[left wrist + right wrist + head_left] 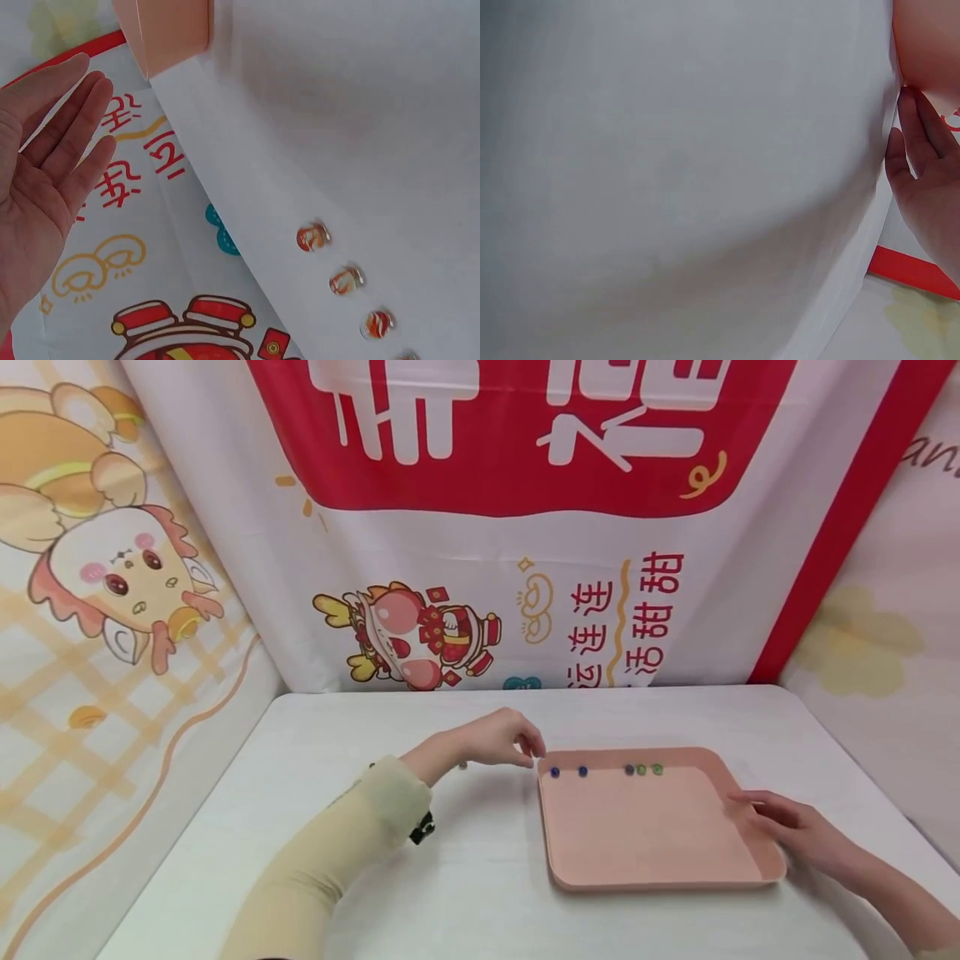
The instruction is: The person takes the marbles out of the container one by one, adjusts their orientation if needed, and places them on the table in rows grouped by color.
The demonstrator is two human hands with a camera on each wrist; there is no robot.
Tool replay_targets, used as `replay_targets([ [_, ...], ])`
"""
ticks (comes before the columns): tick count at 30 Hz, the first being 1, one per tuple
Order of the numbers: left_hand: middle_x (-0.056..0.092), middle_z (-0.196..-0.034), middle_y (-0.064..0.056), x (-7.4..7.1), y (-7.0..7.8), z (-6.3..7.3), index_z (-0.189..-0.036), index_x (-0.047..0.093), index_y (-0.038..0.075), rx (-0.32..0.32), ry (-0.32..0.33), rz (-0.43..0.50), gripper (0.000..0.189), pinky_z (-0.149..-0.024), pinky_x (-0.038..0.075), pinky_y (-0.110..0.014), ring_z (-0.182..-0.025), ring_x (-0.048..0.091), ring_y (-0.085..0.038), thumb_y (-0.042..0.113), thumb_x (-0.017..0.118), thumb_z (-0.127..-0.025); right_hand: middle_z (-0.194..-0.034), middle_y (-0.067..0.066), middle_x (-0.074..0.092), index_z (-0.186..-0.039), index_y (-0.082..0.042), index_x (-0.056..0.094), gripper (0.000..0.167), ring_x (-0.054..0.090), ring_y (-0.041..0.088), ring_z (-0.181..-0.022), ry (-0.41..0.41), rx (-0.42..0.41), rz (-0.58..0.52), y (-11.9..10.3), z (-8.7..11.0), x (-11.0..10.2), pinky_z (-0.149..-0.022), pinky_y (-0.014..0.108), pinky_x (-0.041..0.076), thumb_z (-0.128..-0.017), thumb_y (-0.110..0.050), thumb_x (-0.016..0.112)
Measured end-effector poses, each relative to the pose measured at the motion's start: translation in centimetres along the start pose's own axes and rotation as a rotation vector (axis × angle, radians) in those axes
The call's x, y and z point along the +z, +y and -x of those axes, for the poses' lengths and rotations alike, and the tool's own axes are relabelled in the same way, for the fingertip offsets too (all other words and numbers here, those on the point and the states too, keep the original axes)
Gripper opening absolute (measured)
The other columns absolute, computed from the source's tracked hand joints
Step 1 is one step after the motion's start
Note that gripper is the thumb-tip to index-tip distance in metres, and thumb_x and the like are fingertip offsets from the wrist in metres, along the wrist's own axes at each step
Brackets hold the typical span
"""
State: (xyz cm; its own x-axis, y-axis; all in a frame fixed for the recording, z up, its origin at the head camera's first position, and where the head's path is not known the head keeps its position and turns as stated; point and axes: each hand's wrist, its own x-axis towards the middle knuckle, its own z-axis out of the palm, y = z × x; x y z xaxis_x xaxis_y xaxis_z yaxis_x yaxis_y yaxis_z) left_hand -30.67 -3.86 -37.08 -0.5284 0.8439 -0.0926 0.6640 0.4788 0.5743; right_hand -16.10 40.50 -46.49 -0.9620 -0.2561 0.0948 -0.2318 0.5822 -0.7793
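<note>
The pink tray (pixel 652 843) lies on the white table in the head view. Inside, along its far side, are several glass marbles: blue ones (pixel 582 771) to the left, a dark one (pixel 629 770) and green ones (pixel 657 769) farther right. My left hand (pixel 498 737) hovers at the tray's far left corner, thumb and fingertips close to the rim. The left wrist view shows this left hand (pixel 49 150) with loosely extended fingers and nothing in them. My right hand (pixel 798 831) touches the tray's right rim, its fingers (pixel 919 135) fairly straight in the right wrist view.
Marbles with orange-red swirls (pixel 345 280) stand in a row on the table, left of the tray; my left forearm partly covers that row in the head view. A printed cloth backdrop (pixel 465 543) hangs behind the table's far edge, with cloth walls at both sides.
</note>
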Motion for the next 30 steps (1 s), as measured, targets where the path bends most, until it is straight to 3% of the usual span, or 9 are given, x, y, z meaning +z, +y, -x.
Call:
replay_targets([
  [6,0.07,-0.094,0.006,1.1,0.9,-2.6,-0.105,0.074,0.007,0.057,0.0,-0.028,0.017,-0.082,0.049,-0.021,-0.087,0.06,-0.002,0.01,0.072,-0.088,-0.12,-0.018,0.061,-0.131,0.002,0.055,0.035,0.045,-0.018,-0.107,-0.019,0.004,0.008,0.0,-0.1,0.0,-0.08,0.008,0.041,-0.098,-0.01,0.057],
  [13,0.067,-0.096,0.01,1.6,2.1,-5.8,-0.107,0.073,0.01,0.066,-0.018,-0.078,0.019,-0.083,0.047,-0.019,-0.091,0.059,-0.003,0.012,0.073,-0.088,-0.119,-0.016,0.063,-0.129,0.004,0.055,0.033,0.047,-0.016,-0.108,-0.006,-0.054,-0.014,0.1,0.0,0.0,-0.081,0.007,0.041,-0.097,-0.005,0.057],
  [22,0.065,-0.105,0.011,3.8,4.3,-9.8,-0.116,0.069,0.015,0.046,-0.028,-0.057,0.026,-0.08,0.042,-0.013,-0.097,0.057,-0.004,0.013,0.07,-0.09,-0.119,-0.016,0.063,-0.13,0.004,0.055,0.034,0.046,-0.017,-0.108,-0.005,-0.034,-0.031,0.1,0.2,0.0,-0.081,0.006,0.04,-0.097,-0.005,0.056],
  [30,0.065,-0.109,0.007,5.2,6.1,-12.3,-0.119,0.069,0.015,0.049,-0.074,-0.105,0.029,-0.079,0.041,-0.012,-0.096,0.055,-0.003,0.01,0.07,-0.09,-0.118,-0.024,0.06,-0.129,0.005,0.056,0.034,0.049,-0.016,-0.104,-0.004,-0.011,-0.033,-0.1,0.1,0.1,-0.078,0.009,0.043,-0.097,-0.006,0.058],
])
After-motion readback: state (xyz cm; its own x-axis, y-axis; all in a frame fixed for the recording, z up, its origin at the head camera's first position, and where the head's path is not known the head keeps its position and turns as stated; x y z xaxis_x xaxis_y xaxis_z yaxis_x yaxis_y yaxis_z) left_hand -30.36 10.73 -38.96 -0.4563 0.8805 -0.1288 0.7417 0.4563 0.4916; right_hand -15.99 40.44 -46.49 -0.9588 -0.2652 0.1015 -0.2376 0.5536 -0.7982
